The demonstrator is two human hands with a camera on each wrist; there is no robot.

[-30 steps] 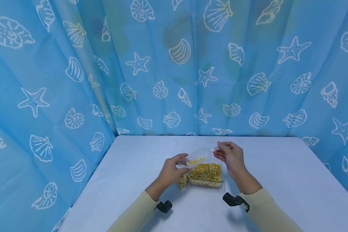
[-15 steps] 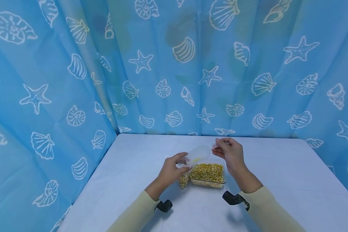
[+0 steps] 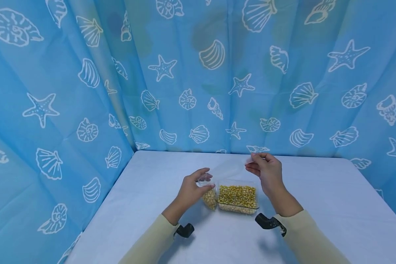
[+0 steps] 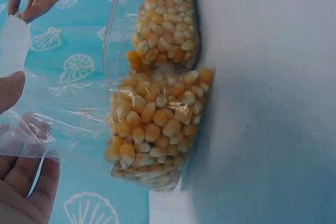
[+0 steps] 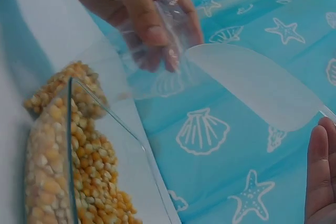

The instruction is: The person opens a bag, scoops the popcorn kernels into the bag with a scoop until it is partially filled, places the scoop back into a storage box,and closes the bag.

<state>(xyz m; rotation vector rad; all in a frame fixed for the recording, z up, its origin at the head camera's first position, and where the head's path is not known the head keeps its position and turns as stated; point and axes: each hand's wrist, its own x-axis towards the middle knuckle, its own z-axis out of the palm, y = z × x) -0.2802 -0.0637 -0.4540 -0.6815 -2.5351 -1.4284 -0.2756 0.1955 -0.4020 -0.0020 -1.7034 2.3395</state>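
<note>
My left hand grips the mouth of a clear plastic bag, fingers and thumb spread around the opening. Corn kernels fill the bag's bottom, which hangs low right beside the container. In my right hand the handle of a translucent white scoop is pinched. The scoop tilts down toward the left, its tip at the bag's mouth, with no kernels showing on it. A clear rectangular container stands between the hands, mostly full of yellow kernels.
A white-covered table lies under everything. Behind and to the left hangs a blue curtain with white shells and starfish. Black wrist cameras sit under both sleeves.
Kernels that lay on the scoop have slid off toward the bag, leaving the scoop bare. My right hand has risen slightly, tilting the scoop more steeply, while the left still holds the bag.
</note>
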